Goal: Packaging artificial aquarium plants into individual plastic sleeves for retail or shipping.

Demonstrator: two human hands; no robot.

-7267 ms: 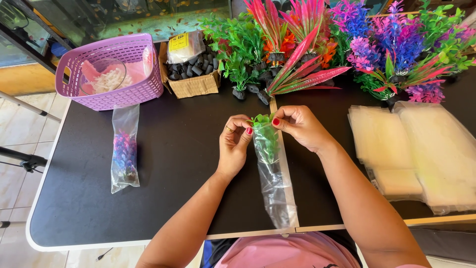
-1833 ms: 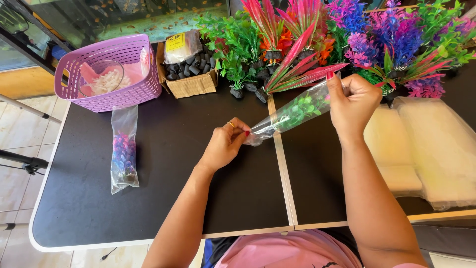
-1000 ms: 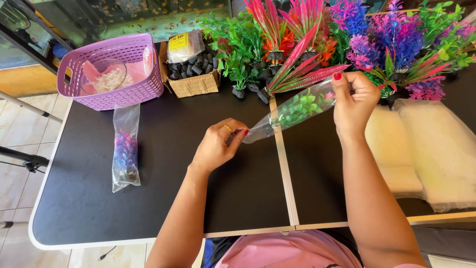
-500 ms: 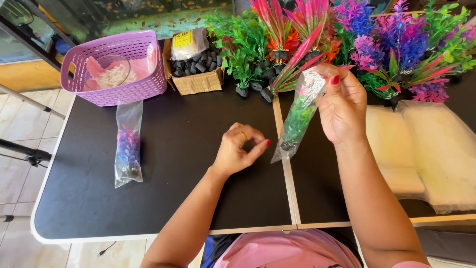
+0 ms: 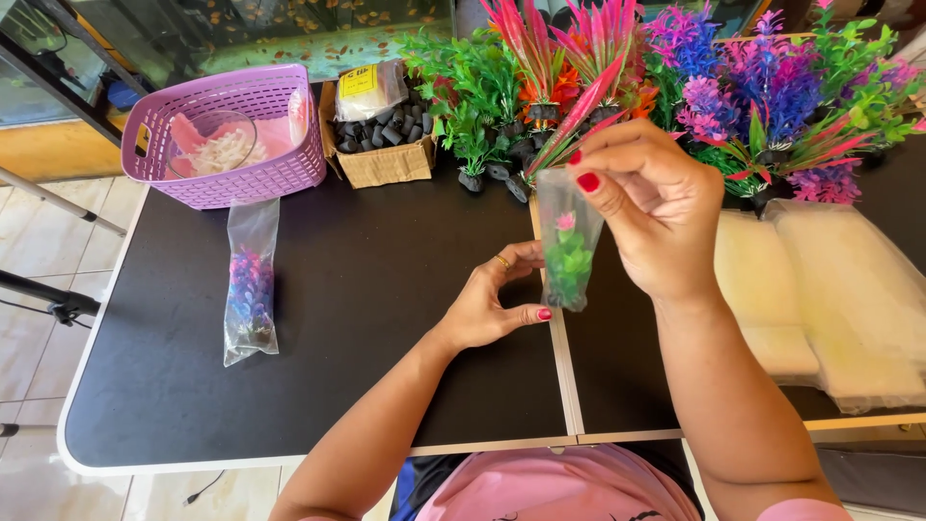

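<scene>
Right now my right hand (image 5: 656, 207) has its thumb and fingers pinched together on the top edge of a narrow clear plastic bag holding a small green plastic plant with a pink bloom (image 5: 569, 253), so the bag hangs upright above the black tabletop (image 5: 386, 289). My left hand (image 5: 497, 311) sits lower, fingers curled and thumb out, its fingertips touching the bag's bottom end without a clear clamp on it.

To handle this well, I judge that I should keep the upper pinch firm on the film alone and use the lower fingers to steady the base, so the plant stays seated at the bottom and does not tilt.

Just behind the raised bag stands a row of artificial aquarium plants in green, red, purple and pink (image 5: 675, 77). Left of them sits a small cardboard box of dark stones (image 5: 384, 145), then a purple plastic basket (image 5: 227, 135). Below the basket, a second clear bag with a purple plant (image 5: 249, 289) lies flat, well apart from both hands. To my right lie stacks of empty clear bags (image 5: 830, 289).
</scene>
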